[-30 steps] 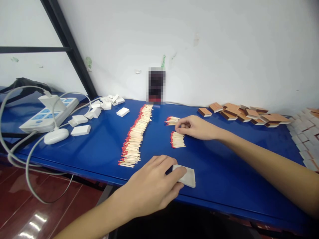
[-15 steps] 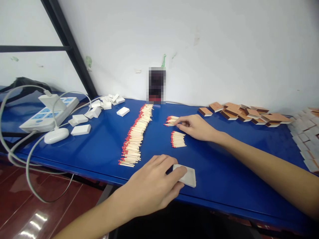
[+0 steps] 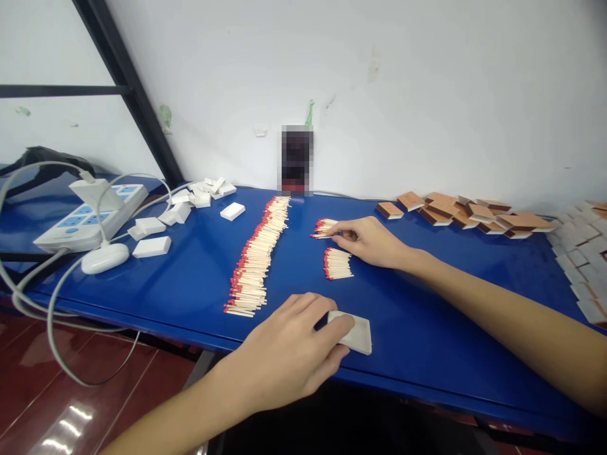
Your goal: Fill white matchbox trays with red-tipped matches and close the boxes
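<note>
Head view: right hand (image 3: pixel 372 241) rests on the blue table (image 3: pixel 427 316), fingers curled together, fingertips (image 3: pixel 337 231) pinching the plain ends of the far small bundle of matches (image 3: pixel 323 228). That bundle lies with its long axis left-right; red heads point left, away from the fingers, wooden ends run under the fingertips. 2nd small bundle of matches (image 3: pixel 337 264) lies just in front of the hand, same left-right axis, red heads left, not touched. Left hand (image 3: pixel 289 351) lies palm down at the near table edge; thumb and forefinger close on the left end of a white box tray (image 3: pixel 356 333), remaining fingers bent over beside it. Tray lies flat, long axis roughly left-right, extending right of the fingertips. Long row of matches (image 3: pixel 258 256) runs from the near edge toward the wall, each stick crosswise, red heads left, well apart from both hands. Brown box sleeves (image 3: pixel 467 215) piled at the far right; white trays (image 3: pixel 190 202) and a power strip (image 3: pixel 88 215) at the far left.
</note>
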Available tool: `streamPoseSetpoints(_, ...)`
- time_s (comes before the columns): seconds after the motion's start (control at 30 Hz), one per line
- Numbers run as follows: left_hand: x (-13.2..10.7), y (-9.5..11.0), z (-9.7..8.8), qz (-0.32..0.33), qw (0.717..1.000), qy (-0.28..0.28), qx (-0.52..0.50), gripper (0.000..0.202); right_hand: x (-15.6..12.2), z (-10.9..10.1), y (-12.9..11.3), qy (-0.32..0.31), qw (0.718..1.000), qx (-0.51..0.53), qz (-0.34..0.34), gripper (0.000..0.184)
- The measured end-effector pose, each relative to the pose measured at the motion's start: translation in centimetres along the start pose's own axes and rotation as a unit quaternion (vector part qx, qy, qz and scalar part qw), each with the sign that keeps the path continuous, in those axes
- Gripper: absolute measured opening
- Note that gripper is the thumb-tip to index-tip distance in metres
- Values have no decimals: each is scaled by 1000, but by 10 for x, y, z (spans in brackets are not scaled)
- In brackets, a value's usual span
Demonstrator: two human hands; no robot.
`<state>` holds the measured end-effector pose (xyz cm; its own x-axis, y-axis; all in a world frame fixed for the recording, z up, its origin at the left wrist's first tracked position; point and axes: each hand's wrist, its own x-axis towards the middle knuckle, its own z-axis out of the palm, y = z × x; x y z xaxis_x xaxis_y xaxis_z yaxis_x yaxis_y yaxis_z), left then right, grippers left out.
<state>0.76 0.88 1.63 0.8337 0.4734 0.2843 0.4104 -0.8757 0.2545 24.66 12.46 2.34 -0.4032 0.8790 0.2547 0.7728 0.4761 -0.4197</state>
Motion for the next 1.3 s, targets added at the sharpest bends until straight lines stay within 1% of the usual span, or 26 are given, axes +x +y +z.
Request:
streamPoseSetpoints(0.23, -1, 1, 0, 1, 1000, 0, 5, 21, 0, -1, 1, -2, 1000, -7, 4, 29)
streamPoseSetpoints(0.47, 0, 1, 0, 2, 1000, -2, 3, 21, 1, -1, 0, -12, 1000, 3, 0, 32)
streamPoseSetpoints(0.77, -1, 1, -1, -1, 1000, -3, 2, 21, 0, 0, 1, 2, 1000, 4, -4, 29)
streamPoseSetpoints(0.9, 0, 1, -2, 0, 1000, -3, 0, 21, 1, 0, 2, -3, 1000, 9, -3, 27)
streamPoseSetpoints(1.0, 0, 1, -2, 0, 1000, -4, -2, 22, 2, -4, 1, -21, 1000, 8, 5, 23)
streamPoseSetpoints(1.17, 0, 2, -2, 0, 1000, -5, -7, 23, 2, -15, -1, -60, 997, 6, 38, 14)
streamPoseSetpoints(1.3, 0, 2, -2, -2, 1000, -1, -11, 23, 0, -24, -3, -104, 993, 14, 49, 12)
